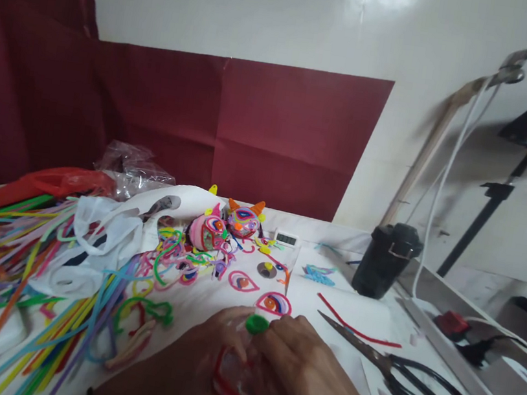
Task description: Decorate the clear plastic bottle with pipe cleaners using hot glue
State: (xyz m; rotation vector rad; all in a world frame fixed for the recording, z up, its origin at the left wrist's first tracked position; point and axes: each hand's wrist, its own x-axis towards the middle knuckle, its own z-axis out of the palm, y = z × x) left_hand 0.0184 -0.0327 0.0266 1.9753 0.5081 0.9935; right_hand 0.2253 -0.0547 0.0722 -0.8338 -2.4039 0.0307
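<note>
At the near edge of the table, my left hand (218,341) and my right hand (294,362) are closed around a see-through rounded body (242,381) banded with red and pink pipe cleaner. A round green piece (257,324) shows between the fingers at its far end; whether it is joined to the body, I cannot tell. The fingertips meet over the top and partly hide it. Just beyond the hands lies a pink-rimmed coiled eye shape (274,303), with a similar eye (244,282) farther back.
Loose pipe cleaners (81,309) heap up at left. Two decorated animal figures (207,232) stand at the back near a small digital timer (286,238). To the right lie large scissors (387,365) and a red pipe cleaner (355,328), below a black canister (386,260).
</note>
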